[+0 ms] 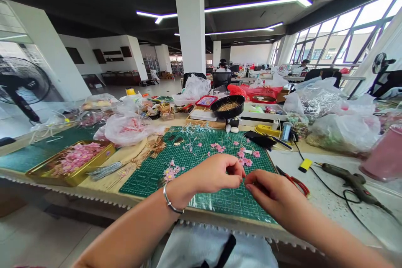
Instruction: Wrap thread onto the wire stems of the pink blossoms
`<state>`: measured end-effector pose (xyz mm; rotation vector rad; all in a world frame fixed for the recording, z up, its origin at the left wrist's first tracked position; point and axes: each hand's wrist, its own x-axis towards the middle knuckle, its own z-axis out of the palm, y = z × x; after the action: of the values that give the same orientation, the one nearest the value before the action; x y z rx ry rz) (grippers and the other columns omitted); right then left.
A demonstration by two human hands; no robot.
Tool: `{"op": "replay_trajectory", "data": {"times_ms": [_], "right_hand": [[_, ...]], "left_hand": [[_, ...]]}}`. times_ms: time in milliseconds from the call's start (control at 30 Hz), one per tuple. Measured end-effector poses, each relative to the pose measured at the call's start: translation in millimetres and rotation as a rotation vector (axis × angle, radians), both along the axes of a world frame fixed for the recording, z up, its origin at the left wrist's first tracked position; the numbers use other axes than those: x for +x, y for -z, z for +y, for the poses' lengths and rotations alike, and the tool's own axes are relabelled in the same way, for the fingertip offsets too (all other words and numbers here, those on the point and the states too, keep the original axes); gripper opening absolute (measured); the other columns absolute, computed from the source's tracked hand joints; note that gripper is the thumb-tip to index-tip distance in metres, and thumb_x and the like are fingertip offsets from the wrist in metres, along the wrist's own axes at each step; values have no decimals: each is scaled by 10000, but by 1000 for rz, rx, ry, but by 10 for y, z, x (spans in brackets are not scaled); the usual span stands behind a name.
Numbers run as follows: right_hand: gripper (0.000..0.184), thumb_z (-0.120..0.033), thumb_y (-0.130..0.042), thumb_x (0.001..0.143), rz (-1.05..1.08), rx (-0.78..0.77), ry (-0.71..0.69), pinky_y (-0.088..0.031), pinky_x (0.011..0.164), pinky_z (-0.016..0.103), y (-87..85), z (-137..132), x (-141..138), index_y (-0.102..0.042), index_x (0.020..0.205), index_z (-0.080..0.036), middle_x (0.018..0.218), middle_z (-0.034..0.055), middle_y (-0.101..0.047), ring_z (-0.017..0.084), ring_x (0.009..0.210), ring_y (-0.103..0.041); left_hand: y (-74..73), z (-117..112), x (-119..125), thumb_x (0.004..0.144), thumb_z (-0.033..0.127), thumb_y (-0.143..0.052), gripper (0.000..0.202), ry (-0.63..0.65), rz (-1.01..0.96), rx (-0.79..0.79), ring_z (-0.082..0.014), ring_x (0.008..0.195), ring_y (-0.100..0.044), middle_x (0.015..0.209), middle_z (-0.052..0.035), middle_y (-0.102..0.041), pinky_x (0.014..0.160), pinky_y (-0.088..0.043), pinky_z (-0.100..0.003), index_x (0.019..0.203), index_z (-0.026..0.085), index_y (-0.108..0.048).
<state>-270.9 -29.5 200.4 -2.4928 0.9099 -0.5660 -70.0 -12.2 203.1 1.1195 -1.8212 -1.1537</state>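
My left hand (216, 173) and my right hand (270, 192) meet fingertip to fingertip over the near edge of a green cutting mat (194, 163). Both hands are pinched closed on something too small to make out. A silver bracelet (171, 203) circles my left wrist. Small pink flowers (243, 155) lie scattered on the mat just beyond my fingers, and a pink and yellow flower cluster (171, 172) lies to the left of my left hand. Red-handled pliers (297, 183) rest on the table right behind my right hand.
A gold tin of pink flowers (73, 160) sits at the left. A glue gun (344, 179) with its cable lies at the right. A black bowl (231, 106), trays and plastic bags (342, 130) crowd the back. A fan (19, 86) stands far left. People sit at distant tables.
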Motion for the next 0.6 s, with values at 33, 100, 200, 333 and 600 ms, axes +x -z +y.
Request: {"op": "replay_trajectory", "data": {"times_ms": [33,100,200,333,600], "right_hand": [[196,-295,-444,883,-66,87,33,-325,517,233,23,-37,14,-572,786,-183,651,-3,-527,121,577,-455],[236,-380,-494,851,-248,252,64,-286,483,220,94,-97,35,-567,760,-176,602,-17,-449,109,540,-384],[310,-471,-579,828,-529,409,74,-224,437,201,249,-118,46,-569,762,-169,557,-46,-364,77,478,-274],[317,-475,-662,817,-780,472,111,-276,426,171,450,-16,33,-608,788,-165,593,-18,-475,69,489,-365],[198,-391,-673,844,-891,513,118,-456,547,194,602,76,-72,-627,834,-198,686,7,-584,109,591,-552]], "left_hand": [[-14,-28,-18,685,136,-570,30,-5,35,-27,-79,686,-473,780,7,-577,618,-349,-213,714,128,-565],[0,-58,-79,688,148,-592,58,-18,186,-19,-88,762,-495,853,-16,-591,687,-369,-221,678,120,-543],[104,-30,-210,674,206,-664,160,-37,525,172,-87,771,-503,835,-22,-568,728,-393,-225,727,107,-550],[255,88,-377,639,282,-751,327,-17,840,467,-102,718,-559,749,-6,-545,764,-468,-289,769,108,-506],[347,220,-560,697,335,-686,316,30,921,581,-73,425,-497,616,20,-530,368,-274,-163,774,151,-440]]}}
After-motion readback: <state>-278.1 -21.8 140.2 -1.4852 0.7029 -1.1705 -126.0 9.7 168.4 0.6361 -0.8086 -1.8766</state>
